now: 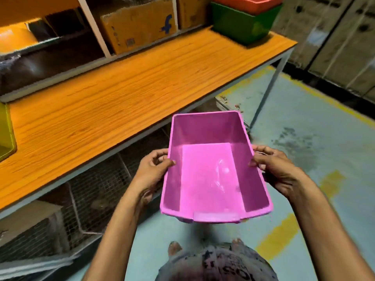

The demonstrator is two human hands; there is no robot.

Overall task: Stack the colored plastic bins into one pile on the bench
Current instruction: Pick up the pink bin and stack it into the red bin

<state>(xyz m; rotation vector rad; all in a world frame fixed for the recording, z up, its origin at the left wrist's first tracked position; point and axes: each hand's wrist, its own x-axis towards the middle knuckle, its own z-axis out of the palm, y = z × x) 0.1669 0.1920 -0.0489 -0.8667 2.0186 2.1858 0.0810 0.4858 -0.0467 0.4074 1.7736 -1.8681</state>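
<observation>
An empty pink plastic bin point(211, 175) hangs in the air in front of me, off the near edge of the orange wooden bench point(125, 86). My left hand point(154, 169) grips its left wall and my right hand point(274, 167) grips its right wall. At the bench's far right end stands a green bin point(241, 25) with a red bin point(247, 3) nested on top of it. A yellow-green bin point(6, 130) shows partly at the bench's left edge.
Cardboard boxes point(140, 25) sit on the shelf behind the bench. Wire mesh crates point(97, 189) fill the space under it. The grey floor point(304, 138) carries yellow lines, and wrapped stacks point(334, 41) stand at the far right. The bench's metal leg point(269, 86) is at its right corner.
</observation>
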